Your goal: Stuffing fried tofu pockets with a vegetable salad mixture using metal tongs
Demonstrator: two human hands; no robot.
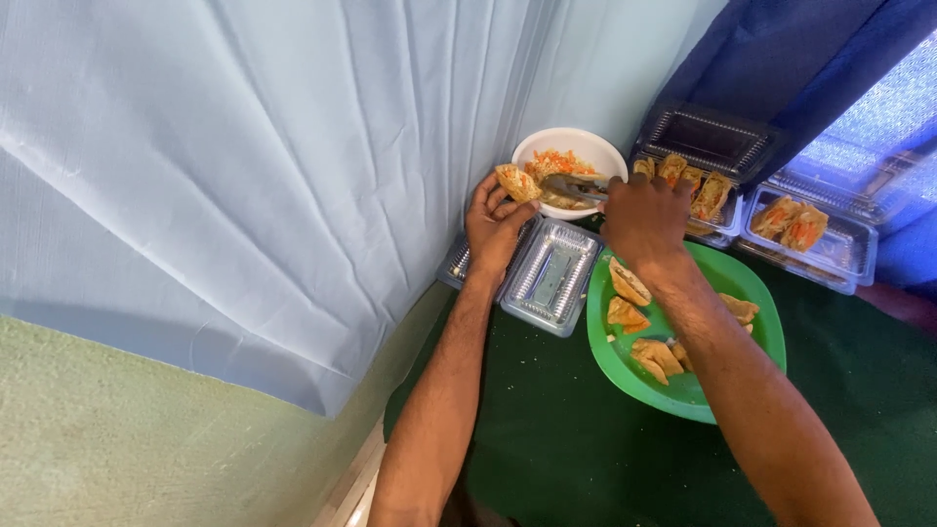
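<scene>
My left hand (495, 228) holds a golden fried pastry pocket (517, 182) at the rim of a white bowl (558, 143) filled with shredded orange and pale filling. My right hand (644, 217) grips metal tongs (574, 186) whose tips reach into that bowl, close to the pastry. Below my right forearm sits a green plate (752, 293) carrying several more fried pastry pockets (630, 283).
An empty clear plastic clamshell box (551, 276) lies open between my hands. Two more clamshell boxes (722, 210), (830, 249) with filled pastries stand at the back right. A dark green cloth (547, 429) covers the table; a pale blue curtain (293, 176) hangs left.
</scene>
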